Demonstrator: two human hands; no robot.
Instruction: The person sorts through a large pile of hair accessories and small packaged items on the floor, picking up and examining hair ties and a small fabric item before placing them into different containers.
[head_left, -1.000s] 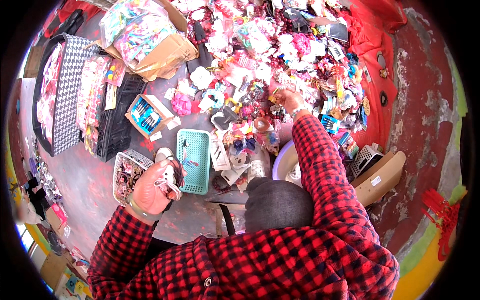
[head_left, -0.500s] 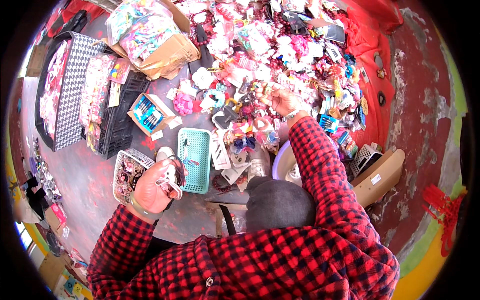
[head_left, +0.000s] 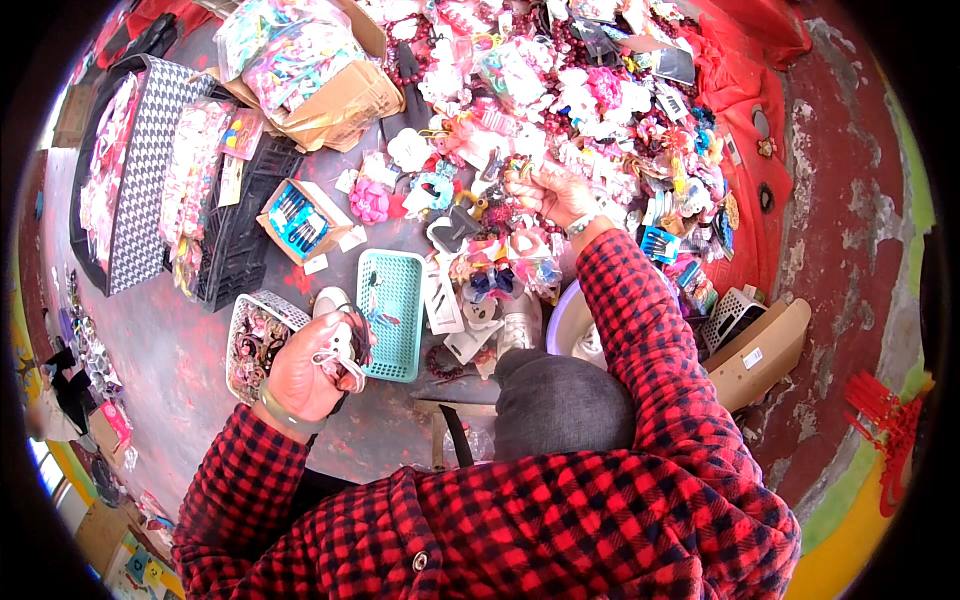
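My left hand (head_left: 303, 373) is closed on a bunch of hair ties (head_left: 340, 350) with white trim and dark bands, beside a white basket (head_left: 270, 305) of more hair ties. Just right of it lies a mint-green plastic basket (head_left: 405, 375) with a few small items inside. My right hand (head_left: 560, 196) reaches over a big heap of hair accessories (head_left: 520, 125), its fingers drawn together. Something small and yellowish shows at the fingertips, too small to name. Near that hand lie a pink flower (head_left: 369, 200) and a light-blue scrunchie (head_left: 434, 189).
At the upper left stand a cardboard box (head_left: 345, 105) of bagged goods, a houndstooth bin (head_left: 150, 190) and a black crate (head_left: 245, 220). A small box (head_left: 330, 235) holds blue-backed packs. A purple-rimmed basin (head_left: 562, 310) sits by my knee, and a cardboard piece (head_left: 765, 350) leans at right.
The right hand has shifted slightly left, its fingers still drawn together over the heap. My left hand keeps its hold on the hair ties.
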